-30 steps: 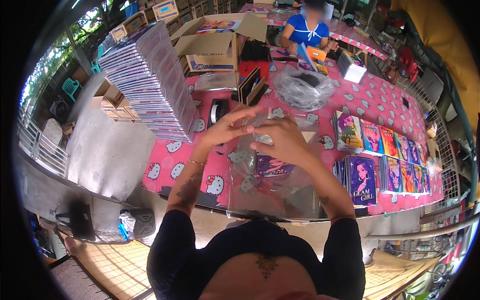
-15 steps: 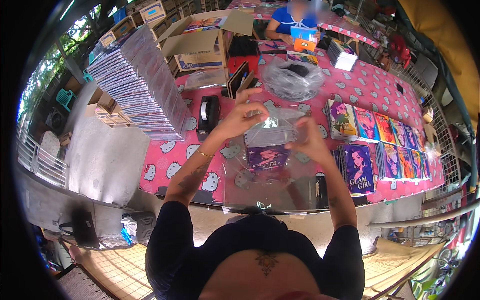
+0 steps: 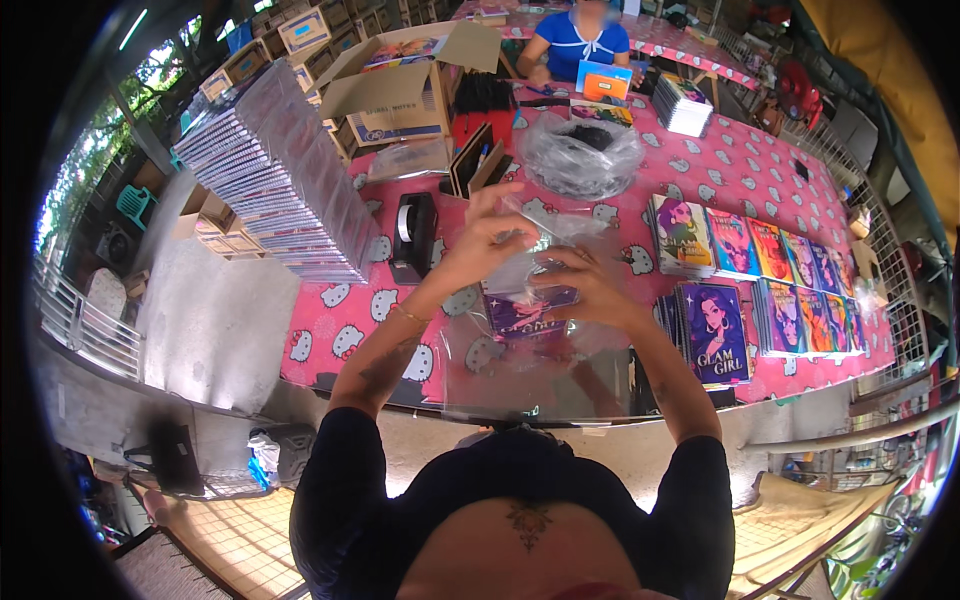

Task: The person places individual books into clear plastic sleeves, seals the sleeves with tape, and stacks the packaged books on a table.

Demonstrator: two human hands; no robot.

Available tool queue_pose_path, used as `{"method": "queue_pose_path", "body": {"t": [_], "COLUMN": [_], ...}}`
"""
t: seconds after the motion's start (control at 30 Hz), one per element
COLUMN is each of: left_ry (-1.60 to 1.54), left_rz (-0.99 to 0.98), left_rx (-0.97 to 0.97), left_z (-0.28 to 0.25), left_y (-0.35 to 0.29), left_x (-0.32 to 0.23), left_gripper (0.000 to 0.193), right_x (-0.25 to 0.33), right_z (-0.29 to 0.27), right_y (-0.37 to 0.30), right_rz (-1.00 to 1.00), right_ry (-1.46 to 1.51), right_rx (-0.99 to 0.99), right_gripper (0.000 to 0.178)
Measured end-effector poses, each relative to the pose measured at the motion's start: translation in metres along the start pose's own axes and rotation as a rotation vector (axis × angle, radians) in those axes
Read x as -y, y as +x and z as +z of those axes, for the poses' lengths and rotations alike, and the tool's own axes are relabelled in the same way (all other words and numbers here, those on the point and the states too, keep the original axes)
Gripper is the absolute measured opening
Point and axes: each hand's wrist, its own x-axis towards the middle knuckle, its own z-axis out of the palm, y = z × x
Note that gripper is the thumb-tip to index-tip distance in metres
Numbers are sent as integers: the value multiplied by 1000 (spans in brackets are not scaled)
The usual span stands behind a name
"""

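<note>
Angling inward over clear plastic (image 3: 478, 378) — left hand (image 3: 487, 240) curled, right hand (image 3: 585, 285) spread.

The upper body is fitted with a dark navy-to-black top (image 3: 480, 465) with short sleeves (image 3: 338, 465) and a low, curved neckline. A thin bracelet (image 3: 407, 313) encircles the left wrist. Markings: one symmetrical ornamental chest tattoo (image 3: 529, 526); one dark left-forearm tattoo (image 3: 396, 358).
</note>
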Motion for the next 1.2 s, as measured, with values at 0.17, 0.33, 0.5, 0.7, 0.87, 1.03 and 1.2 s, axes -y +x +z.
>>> {"method": "queue_pose_path", "body": {"t": [0.17, 0.33, 0.5, 0.7, 0.87, 1.03, 1.2], "left_ry": [193, 357, -218, -697, -879, -883, -382], "left_rz": [96, -107, -417, -797, -576, -497, -691], "left_rx": [50, -123, -282, 254, 151, 145, 362], "left_z": [38, 53, 13, 2, 9, 9, -1], "left_y": [2, 3, -3, -32, -30, -29, -46], "left_x": [15, 13, 28, 36, 41, 44, 27], "left_gripper": [23, 51, 79, 74, 63, 49, 46], "right_x": [-1, 7, 8, -44, -40, -41, 5], "right_z": [5, 15, -10, -1, -6, -20, -38], "right_y": [-1, -1, 11, 44, 71, 55, 29], "right_rz": [-2, 38, 136, 535, 247, 224, 57], "right_ry": [95, 241, 390, 884, 859, 858, 449], "right_rx": [-92, -223, -495, -237, -41, 35, -32], "right_gripper": [54, 42, 27, 70, 48, 52, 72]}}
